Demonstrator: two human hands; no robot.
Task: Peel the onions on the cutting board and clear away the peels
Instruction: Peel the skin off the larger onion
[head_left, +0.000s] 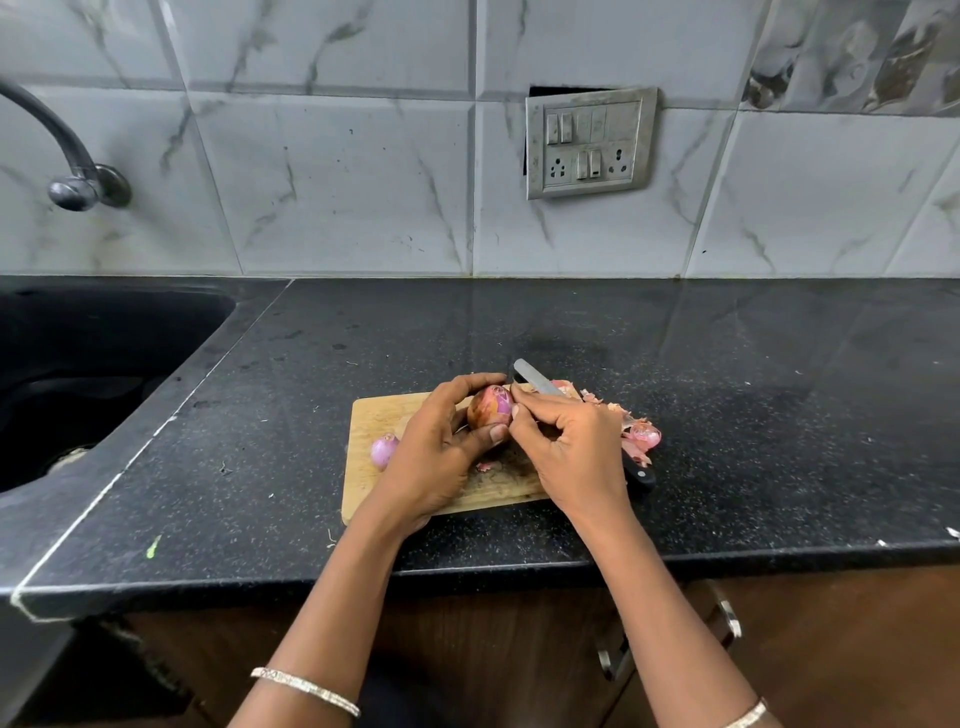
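Note:
My left hand grips a partly peeled onion just above the wooden cutting board. My right hand pinches the skin at the onion's right side with thumb and forefinger. A peeled purple onion lies on the board's left part. A knife lies under my right hand, its blade pointing away and its black handle sticking out past the board's right edge. A heap of pink peels sits on the counter right of the board. A small peel scrap lies on the board.
The black speckled counter stretches to the right and behind the board. A dark sink with a tap is at the left. A switch panel hangs on the tiled wall. Cabinet handles are below the counter's front edge.

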